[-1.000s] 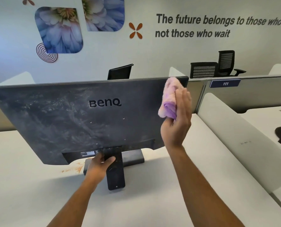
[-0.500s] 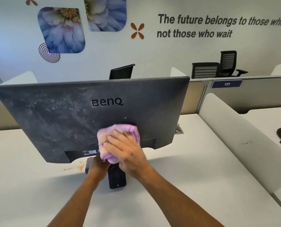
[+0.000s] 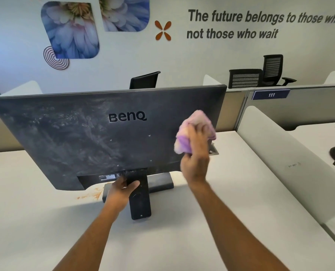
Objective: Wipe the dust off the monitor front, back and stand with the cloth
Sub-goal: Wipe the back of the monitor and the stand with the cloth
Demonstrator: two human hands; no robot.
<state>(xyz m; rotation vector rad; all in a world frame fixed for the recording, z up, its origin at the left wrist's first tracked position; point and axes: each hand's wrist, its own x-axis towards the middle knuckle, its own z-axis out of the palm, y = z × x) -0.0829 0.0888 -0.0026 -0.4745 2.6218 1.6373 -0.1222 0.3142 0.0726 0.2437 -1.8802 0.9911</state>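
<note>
Sliding right from the middle, the cloth (image 3: 194, 132) is now rubbing the dusty monitor (image 3: 84, 137) back on the worktop (image 3: 45, 222). Right hand (image 3: 196, 163) fingers are squeezing it; left hand (image 3: 121, 189) fingers are gripping the stand (image 3: 139, 200). Pushing hard could be tipping it over.

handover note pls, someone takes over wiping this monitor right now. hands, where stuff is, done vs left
Left hand: grip on the stand neck, steadying the monitor.
Right hand: grip on the bunched pink cloth, pressed on the right part of the back panel.
Monitor stands on the white desk, back toward the camera.
Done: right part of the back looks mostly clean.
Left: heavy dust smears across the left and centre of the back; specks on the stand neck and base. Front is not visible, so its state is unknown.
</note>
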